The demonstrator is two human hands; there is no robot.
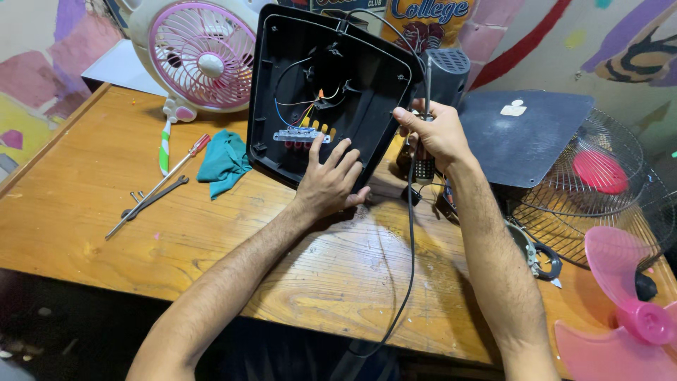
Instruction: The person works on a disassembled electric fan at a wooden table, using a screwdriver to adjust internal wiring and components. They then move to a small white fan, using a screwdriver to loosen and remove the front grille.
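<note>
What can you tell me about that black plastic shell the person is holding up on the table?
The black plastic housing stands tilted on the wooden table, hollow side facing the camera. Inside run thin coloured wires to a small white switch strip. The left hand braces its lower edge; the right hand grips its right rim together with a tool.

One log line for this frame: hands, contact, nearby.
left hand: flat on black fan housing, open | right hand: grips housing edge with screwdriver | nearby: teal cloth, pink fan blade
</note>
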